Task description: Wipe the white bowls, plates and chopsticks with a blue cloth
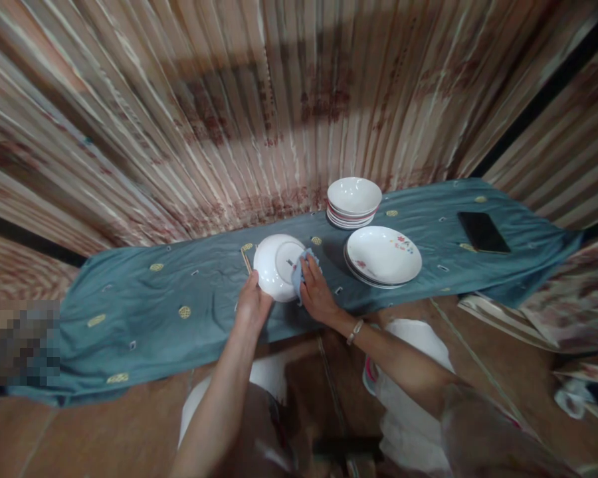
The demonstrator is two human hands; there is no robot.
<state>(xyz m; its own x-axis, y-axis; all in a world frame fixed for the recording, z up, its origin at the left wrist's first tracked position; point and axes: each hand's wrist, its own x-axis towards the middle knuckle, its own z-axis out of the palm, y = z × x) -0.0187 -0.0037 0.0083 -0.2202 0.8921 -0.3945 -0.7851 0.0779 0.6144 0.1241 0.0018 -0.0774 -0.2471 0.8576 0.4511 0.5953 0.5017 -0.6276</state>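
Observation:
A white bowl (265,271) is held tilted over the table, with its underside and foot ring facing me. My left hand (253,302) grips its lower left edge, thumb against the outside. In my right hand (319,292) is a light blue cloth (299,272), pressed against the right side of the bowl's underside. The fingers are bent over the cloth and hide part of it. A thin pair of light sticks (246,259), perhaps chopsticks, shows just left of the bowl, partly covered.
A stack of white bowls (353,196) stands at the table's back edge. Nearer, to the right, lies a stack of flowered white plates (383,255). A flat black device (483,232) rests at the far right. A blue-green cloth (179,285) covers the narrow table; striped curtains (279,99) hang behind.

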